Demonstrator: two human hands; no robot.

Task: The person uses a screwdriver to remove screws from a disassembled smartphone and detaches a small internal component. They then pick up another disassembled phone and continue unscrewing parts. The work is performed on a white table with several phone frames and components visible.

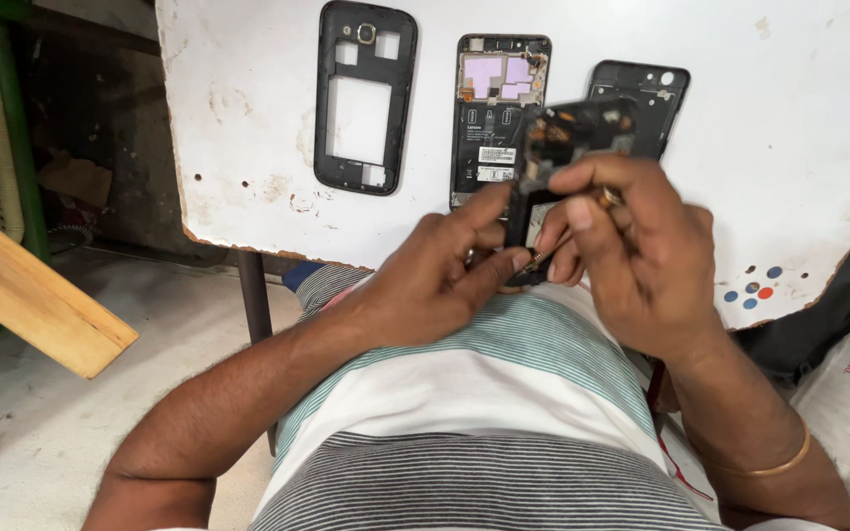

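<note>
Currently both hands are working on a dark phone frame [568, 147], which is being held up above the near edge of the white counter [789, 108], over the person's lap. The right hand [632, 246] is gripping the frame from the right side, thumb and fingers closed around its lower half, with a ring showing on one finger. The left hand [445, 275] is pinching the frame's lower edge between thumb and forefinger; I cannot tell whether a small tool or part is sitting in that pinch.

Progress, as a judgement: disassembly appears well along. Three pieces are lying flat on the counter, well apart from the hands: an empty black midframe [364, 96] with its centre cut out at left, an opened phone body [499, 118] with exposed circuit board and pink shielding in the middle, and a black back cover [646, 98] partly hidden behind the held frame. The held frame is still carrying some components at its top, so work on it seems unfinished.

A wooden plank [31, 295] is leaning at far left, off the counter.
</note>
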